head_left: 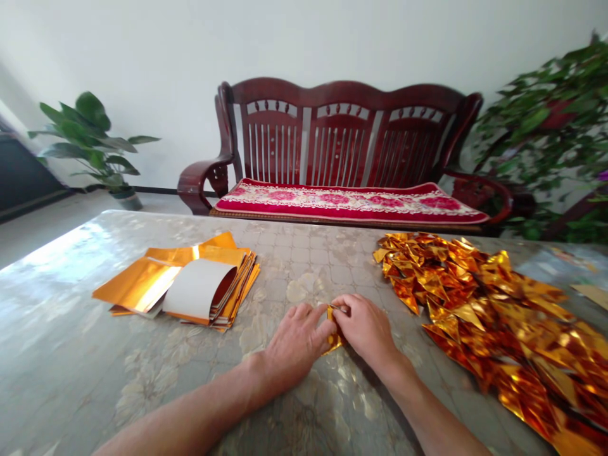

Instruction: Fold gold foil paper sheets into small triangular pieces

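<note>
Gold foil (336, 342) sits between my hands on the tabletop (323, 253), visible length running away from me. Left hand (297, 342) holds it down, right hand (365, 326) pinches its far end, both equally near. Beyond: sheet stack (199, 285) left, folded-foil heap (475, 316) right

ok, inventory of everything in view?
foil piece: 1, gold, between hands
foil sheets: 1 stack, gold with pale backs, table left
folded foil pieces: 1 heap, uncountable, gold-orange, table right
plastic: 1, clear, far right
card: 1, tan, right edge
table: 1, patterned grey, foreground
bench: 1, dark red-brown, behind table
seat cover: 1, red-white floral, on bench
potted plant: 1, green, left
foliage: 1, green, right
wall: 1, white, behind bench
floor: 1, grey, left
dark object: 1, near-black, far left
left hand: 1, on foil piece
right hand: 1, on foil piece
</note>
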Demonstrator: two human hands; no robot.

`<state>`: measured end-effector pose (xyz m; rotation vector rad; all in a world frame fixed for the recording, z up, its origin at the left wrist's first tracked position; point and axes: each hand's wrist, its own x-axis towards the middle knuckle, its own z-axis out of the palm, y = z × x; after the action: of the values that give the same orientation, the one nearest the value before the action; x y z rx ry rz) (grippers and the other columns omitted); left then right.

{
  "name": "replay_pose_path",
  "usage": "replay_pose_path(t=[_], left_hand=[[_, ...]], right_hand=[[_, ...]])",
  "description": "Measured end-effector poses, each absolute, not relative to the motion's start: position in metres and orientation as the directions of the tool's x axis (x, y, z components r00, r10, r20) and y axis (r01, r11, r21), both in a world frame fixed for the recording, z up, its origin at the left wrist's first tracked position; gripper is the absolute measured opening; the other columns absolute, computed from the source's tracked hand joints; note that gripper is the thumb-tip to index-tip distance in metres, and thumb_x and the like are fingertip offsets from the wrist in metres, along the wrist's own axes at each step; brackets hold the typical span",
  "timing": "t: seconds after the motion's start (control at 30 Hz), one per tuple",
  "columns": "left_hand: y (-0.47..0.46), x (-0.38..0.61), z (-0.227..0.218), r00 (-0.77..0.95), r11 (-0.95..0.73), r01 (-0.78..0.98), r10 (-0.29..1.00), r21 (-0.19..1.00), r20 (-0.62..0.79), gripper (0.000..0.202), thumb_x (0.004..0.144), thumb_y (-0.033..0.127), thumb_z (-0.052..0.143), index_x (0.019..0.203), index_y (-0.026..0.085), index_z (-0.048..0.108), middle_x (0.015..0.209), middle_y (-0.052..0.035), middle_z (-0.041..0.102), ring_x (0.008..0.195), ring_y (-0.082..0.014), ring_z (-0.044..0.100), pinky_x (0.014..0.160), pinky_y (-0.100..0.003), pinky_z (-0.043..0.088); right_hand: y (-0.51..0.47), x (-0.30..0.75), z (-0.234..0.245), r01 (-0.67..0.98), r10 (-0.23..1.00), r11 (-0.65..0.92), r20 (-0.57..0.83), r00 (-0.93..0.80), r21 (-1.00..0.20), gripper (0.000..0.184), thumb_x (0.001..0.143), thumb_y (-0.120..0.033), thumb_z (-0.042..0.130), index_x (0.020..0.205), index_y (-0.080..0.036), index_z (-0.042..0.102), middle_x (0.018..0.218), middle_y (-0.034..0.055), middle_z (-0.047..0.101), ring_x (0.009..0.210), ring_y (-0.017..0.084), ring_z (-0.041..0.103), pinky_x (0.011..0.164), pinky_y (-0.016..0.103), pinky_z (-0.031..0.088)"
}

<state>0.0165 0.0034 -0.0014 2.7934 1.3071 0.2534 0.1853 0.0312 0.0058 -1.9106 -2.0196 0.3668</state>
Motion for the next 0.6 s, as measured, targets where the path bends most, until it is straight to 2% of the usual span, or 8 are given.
replay_pose_path(t=[0.17,0.3,0.6], left_hand=[[0.003,0.016,0.001,0.634,-0.648,0.754,0.760,0.103,0.145,0.018,0.097,0.035,0.053,0.112,0.024,0.053,0.130,-0.0047,0.053,0.106,-0.0240,0.052,0.088,-0.040,0.048],[0.003,0.016,0.003,0.629,-0.642,0.762,0.765,0.085,0.137,0.018,0.097,0.036,0.053,0.111,0.024,0.053,0.129,-0.0043,0.053,0.105,-0.0242,0.052,0.088,-0.040,0.049],[0.003,0.016,0.003,0.636,-0.647,0.760,0.761,0.069,0.128,0.022,0.097,0.038,0.052,0.114,0.024,0.053,0.129,-0.0047,0.053,0.105,-0.0239,0.052,0.088,-0.039,0.049]], right_hand=[[0.027,0.186,-0.003,0.917,0.975,0.189,0.175,-0.134,-0.351,0.018,0.087,-0.018,0.058,0.089,-0.028,0.073,0.091,0.0008,0.068,0.093,0.018,0.059,0.076,0.027,0.038],[0.024,0.188,-0.005,0.919,0.947,0.277,0.244,-0.210,-0.282,0.019,0.091,-0.018,0.055,0.091,-0.027,0.073,0.088,0.0022,0.065,0.093,0.019,0.056,0.079,0.027,0.038],[0.018,0.187,0.004,0.916,0.914,0.367,0.244,-0.323,-0.162,0.021,0.091,-0.016,0.055,0.086,-0.026,0.072,0.084,0.0035,0.062,0.087,0.019,0.051,0.075,0.030,0.034]])
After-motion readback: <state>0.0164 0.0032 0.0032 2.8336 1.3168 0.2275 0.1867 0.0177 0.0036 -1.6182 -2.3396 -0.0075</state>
